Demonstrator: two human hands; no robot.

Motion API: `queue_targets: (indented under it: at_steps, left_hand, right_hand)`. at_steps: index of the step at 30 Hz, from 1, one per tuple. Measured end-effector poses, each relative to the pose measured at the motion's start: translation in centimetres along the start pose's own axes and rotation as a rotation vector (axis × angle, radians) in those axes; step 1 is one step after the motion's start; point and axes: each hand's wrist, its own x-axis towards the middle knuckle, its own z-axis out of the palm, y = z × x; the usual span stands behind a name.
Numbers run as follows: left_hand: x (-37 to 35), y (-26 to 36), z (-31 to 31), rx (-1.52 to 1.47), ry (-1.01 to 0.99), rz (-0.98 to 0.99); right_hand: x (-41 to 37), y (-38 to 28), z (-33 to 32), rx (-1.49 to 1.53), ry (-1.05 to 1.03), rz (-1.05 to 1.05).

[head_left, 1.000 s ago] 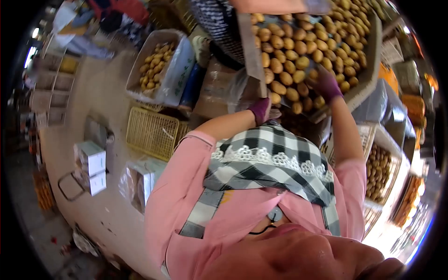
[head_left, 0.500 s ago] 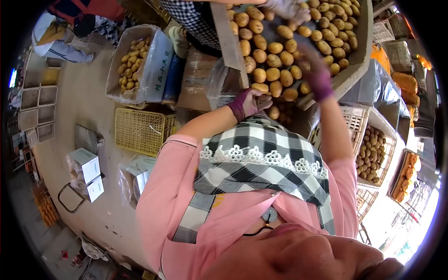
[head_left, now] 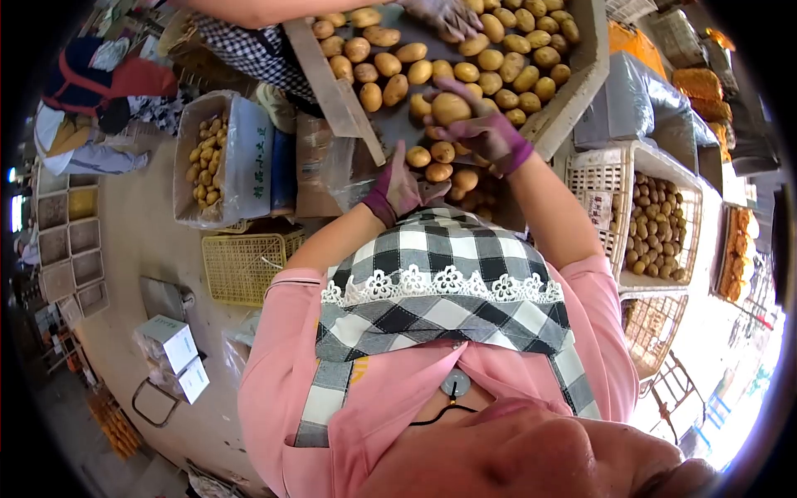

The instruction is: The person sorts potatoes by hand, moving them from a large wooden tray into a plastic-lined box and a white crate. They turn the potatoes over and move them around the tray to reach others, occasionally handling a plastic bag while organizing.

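Observation:
Potatoes (head_left: 494,60) lie spread over a dark sorting tray with a raised rim (head_left: 573,95). My right hand (head_left: 484,131), in a purple and grey glove, is closed round a large potato (head_left: 451,109) above the tray's near end. At the tray's near left corner my left hand (head_left: 399,189), gloved the same way, has its thumb and fingers apart and holds nothing. Between my hands several potatoes (head_left: 440,172) sit at the tray's outlet, with more in the shadow below. A co-worker's gloved hand (head_left: 444,17) touches potatoes at the far side.
A lined box of potatoes (head_left: 207,162) and a yellow crate (head_left: 245,267) are at the left. White crates (head_left: 656,224) with potatoes stand at the right. Another person (head_left: 91,108) is at the far left. White boxes (head_left: 170,344) lie on the floor.
My right hand has come nearer and now holds a large potato. My left hand has opened and moved off the tray's edge. Some potatoes have left the tray's near end. The view has shifted.

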Motion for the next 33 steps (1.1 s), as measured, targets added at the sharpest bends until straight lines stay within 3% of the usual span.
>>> queue_targets:
  at_steps: [2, 6, 7, 8, 10, 11, 12, 14, 16, 18, 20, 22, 24, 26, 27, 28, 30, 31, 32, 33]
  left_hand:
    - [0.7, -0.1, 0.2, 0.02, -0.007, 0.026]
    - [1.6, -0.4, -0.7, 0.111, 0.108, 0.097]
    - [1.0, -0.1, -1.9, 0.149, 0.087, 0.111]
    - [0.8, 0.0, -2.8, 0.185, 0.073, 0.129]
    - [-0.4, -0.1, -1.1, 0.189, 0.23, 0.153]
    - [-0.8, -0.1, -0.5, 0.191, 0.31, 0.164]
    - [-1.0, -0.1, -0.6, 0.14, 0.302, 0.132]
    - [-0.7, -0.1, -1.3, 0.18, 0.219, 0.106]
    - [-0.2, -0.5, -0.9, 0.14, 0.283, 0.107]
    - [0.3, -0.6, -1.0, 0.018, 0.309, 0.098]
    - [0.6, -0.5, -1.5, -0.19, 0.299, 0.081]
    - [0.5, -0.3, -1.7, -0.15, 0.17, 0.11]
    - [0.5, -0.2, -2.9, -0.083, 0.139, 0.128]
    - [0.3, -0.3, -2.2, -0.043, 0.111, 0.17]
    - [0.3, -0.4, -1.6, -0.023, 0.097, 0.193]
    - [0.3, -0.5, -1.3, -0.005, 0.083, 0.217]
    - [1.1, -0.4, -2.4, -0.014, 0.318, 0.21]
    - [1.8, -0.2, -4.4, 0.132, 0.224, 0.176]
    - [2.2, -0.2, -6.1, 0.278, 0.13, 0.141]
    - [1.1, -0.3, -4.2, 0.326, 0.043, 0.158]
  right_hand:
    - [-1.9, -2.8, 0.2, 0.113, 0.013, 0.006]
    - [-2.3, -2.6, -3.0, 0.019, -0.117, -0.167]
    - [-2.1, -3.0, -3.6, -0.186, -0.064, -0.21]
    - [-1.5, -4.0, -4.7, -0.293, 0.157, -0.183]
    - [-0.4, -6.1, -6.8, -0.46, 0.591, -0.048]
    - [0.7, -6.8, -9.7, -0.904, 0.732, -0.145]
    - [2.1, -8.2, -13.0, -1.515, 0.794, 0.038]
    - [5.6, -7.0, -13.3, -2.009, 0.938, 0.261]
    - [8.9, -4.1, -8.2, -2.13, 0.962, 0.26]
    - [10.8, 1.5, -4.4, -2.096, 0.728, 0.02]
    - [9.4, 4.0, 1.2, -2.153, 0.349, 0.198]
    - [6.1, 7.0, 2.5, -2.17, 0.199, 0.134]
    - [2.1, 8.3, -0.1, -2.104, 0.024, -0.079]
    - [-1.2, 7.2, -1.3, -1.994, -0.07, 0.003]
    - [-1.9, 6.2, -1.3, -1.725, -0.04, 0.168]
    - [-1.1, 2.2, 0.2, -1.54, -0.13, 0.466]
    - [-0.8, -0.6, 0.0, -1.575, 0.206, 0.386]
    - [0.5, -0.6, -2.0, -1.754, 0.434, 0.202]
    - [1.0, -0.6, -4.5, -1.658, 0.569, -0.275]
    - [1.6, -1.1, -5.0, -2.06, 0.73, -0.028]
